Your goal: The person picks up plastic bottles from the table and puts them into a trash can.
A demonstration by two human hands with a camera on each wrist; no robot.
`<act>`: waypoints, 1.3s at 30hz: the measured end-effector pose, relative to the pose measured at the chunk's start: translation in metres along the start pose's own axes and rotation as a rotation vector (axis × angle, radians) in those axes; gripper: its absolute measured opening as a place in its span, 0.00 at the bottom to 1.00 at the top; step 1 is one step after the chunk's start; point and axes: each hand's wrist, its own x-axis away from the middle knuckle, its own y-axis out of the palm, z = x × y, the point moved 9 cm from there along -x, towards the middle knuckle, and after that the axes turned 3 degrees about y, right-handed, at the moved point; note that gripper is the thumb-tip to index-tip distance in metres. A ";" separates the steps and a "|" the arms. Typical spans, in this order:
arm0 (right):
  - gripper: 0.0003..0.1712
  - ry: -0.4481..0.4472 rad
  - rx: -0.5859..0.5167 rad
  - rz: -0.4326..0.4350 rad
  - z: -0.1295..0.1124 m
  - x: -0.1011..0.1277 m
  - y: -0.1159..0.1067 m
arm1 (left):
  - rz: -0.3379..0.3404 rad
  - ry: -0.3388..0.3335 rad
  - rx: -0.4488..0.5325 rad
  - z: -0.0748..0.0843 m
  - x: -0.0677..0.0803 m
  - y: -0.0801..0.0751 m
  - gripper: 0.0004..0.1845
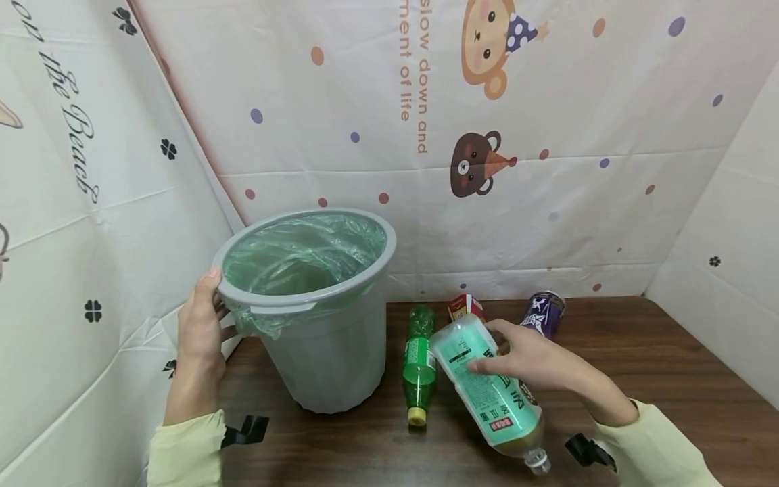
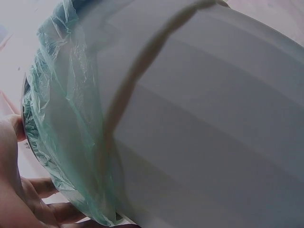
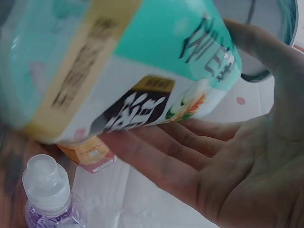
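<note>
Tea bottle (image 1: pixel 489 387): large, teal-and-white label, amber liquid near its white cap; held tilted above the surface, cap end low and toward the person, base end up toward the bin; seen close up in the right wrist view (image 3: pixel 128 66)
Right hand (image 1: pixel 531 358): curled around the tea bottle's upper body from the side away from the bin, thumb on one side and fingers (image 3: pixel 156 156) wrapped beneath it
Left hand (image 1: pixel 199 325): on the bin's far side from the bottles, thumb up on the rim, fingers (image 2: pixel 45 187) curled against the wall and the liner's overhang, gripping it
Bin (image 1: pixel 331 352): grey plastic, standing on the surface, tipped slightly; its wall fills the left wrist view (image 2: pixel 204 123)
Liner (image 1: pixel 304 250): thin green bag inside the bin, folded over the rim (image 2: pixel 66 137)
Green bottle (image 1: pixel 418 365): lying on the surface just beside the bin, yellow cap toward the person
Red-and-white carton (image 1: pixel 465 306): behind the tea bottle, farther from the bin than the green bottle
Purple bottle (image 1: pixel 544 312): lying beyond the carton, well apart from the bin (image 3: pixel 50 199)
Surface (image 1: pixel 669 379): dark wood
Backdrop (image 1: pixel 548 101): white sheet with cartoon bears and dots behind the bin
</note>
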 end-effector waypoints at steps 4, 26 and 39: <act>0.49 0.010 -0.037 0.036 0.001 -0.001 -0.003 | 0.002 -0.005 0.000 -0.001 0.000 0.000 0.22; 0.48 0.031 -0.325 0.109 0.004 -0.010 -0.018 | -0.003 0.010 -0.011 0.001 0.001 0.000 0.23; 0.44 -0.024 -0.505 0.137 -0.013 -0.011 -0.026 | 0.002 0.010 -0.015 0.001 0.000 0.000 0.24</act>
